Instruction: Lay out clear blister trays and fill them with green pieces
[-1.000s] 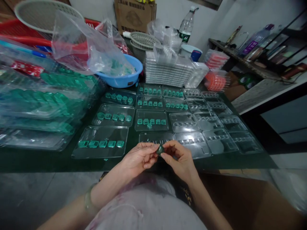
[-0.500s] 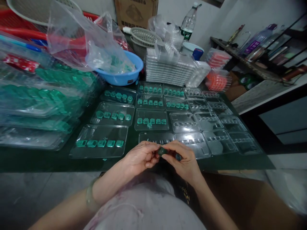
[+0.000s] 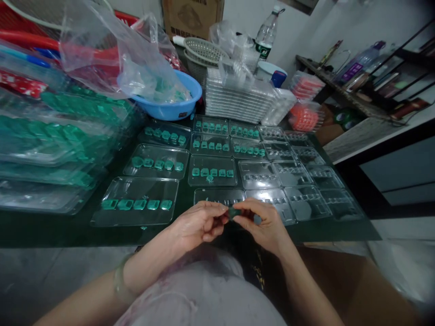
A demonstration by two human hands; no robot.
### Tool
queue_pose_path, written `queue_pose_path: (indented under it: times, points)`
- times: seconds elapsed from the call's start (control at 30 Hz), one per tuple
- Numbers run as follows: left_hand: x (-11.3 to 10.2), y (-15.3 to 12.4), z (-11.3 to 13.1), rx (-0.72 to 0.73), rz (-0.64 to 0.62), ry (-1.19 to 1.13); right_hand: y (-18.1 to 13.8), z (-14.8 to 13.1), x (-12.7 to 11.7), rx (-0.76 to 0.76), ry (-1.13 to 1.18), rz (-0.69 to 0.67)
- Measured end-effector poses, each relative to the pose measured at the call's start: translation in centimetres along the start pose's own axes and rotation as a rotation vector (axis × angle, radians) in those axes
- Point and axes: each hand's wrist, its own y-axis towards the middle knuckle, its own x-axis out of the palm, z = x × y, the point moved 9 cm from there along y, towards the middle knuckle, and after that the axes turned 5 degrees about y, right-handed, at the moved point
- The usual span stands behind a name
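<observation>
Near the table's front edge, both hands meet at a small dark green piece (image 3: 233,213), too blurred to name more exactly. My left hand (image 3: 202,224) pinches it from the left, other fingers curled. My right hand (image 3: 263,222) grips its other side between thumb and fingertips. Just beyond my hands lies a clear plastic tray (image 3: 217,194) whose slots hold no green pieces. To the left, another clear tray (image 3: 136,217) carries a row of green translucent pieces (image 3: 139,204). A similar row of pieces (image 3: 214,173) sits in the tray farther back, with one piece lying out of line.
More clear trays (image 3: 307,210) spread over the right of the dark green table (image 3: 50,231). Stacked trays with green pieces (image 3: 57,140) rise at the left. A blue basin (image 3: 190,93) with a plastic bag, stacked clear trays (image 3: 234,97) and a bottle (image 3: 267,34) stand behind.
The dark green piece has turned slightly between my fingers, which stay pinched on it. The whole view has shifted a little, so the table's things appear slightly farther left.
</observation>
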Motion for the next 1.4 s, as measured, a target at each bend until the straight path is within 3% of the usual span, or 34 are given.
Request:
queue_pose_path:
  times: [0.17,0.27,0.53,0.73,0.9,1.07,1.2,1.3,1.4]
  points:
    - [-0.4,-0.9,2.0,0.143,0.048,0.122,2.5,5.0,-5.5,0.104,-0.235,0.336]
    - [-1.5,-1.6,2.8,0.224,0.127,0.181,4.3,7.3,-6.1,0.127,-0.38,0.386]
    - [-4.5,-3.1,4.1,0.369,0.297,0.328,6.2,7.9,-4.2,0.215,-0.793,0.227]
    - [-4.6,-3.2,4.5,0.412,0.314,0.362,7.9,8.4,-3.1,0.235,-0.937,-0.054]
    - [-4.8,-4.1,5.3,0.467,0.394,0.482,8.5,8.8,-2.5,0.226,-0.941,-0.113]
    - [-5.1,-6.1,6.0,0.622,0.49,0.825,8.0,8.0,-3.0,0.239,-0.916,-0.094]
    - [-3.9,-6.1,4.4,0.621,0.428,1.249,5.7,4.1,-3.4,0.117,-0.724,0.079]
    - [-2.1,-5.2,3.1,0.599,0.368,1.502,2.7,1.6,0.0,-0.004,-0.526,-0.045]
    - [-0.1,-3.8,2.2,0.554,0.323,1.736,-0.2,1.3,3.6,0.001,-0.469,-0.173]
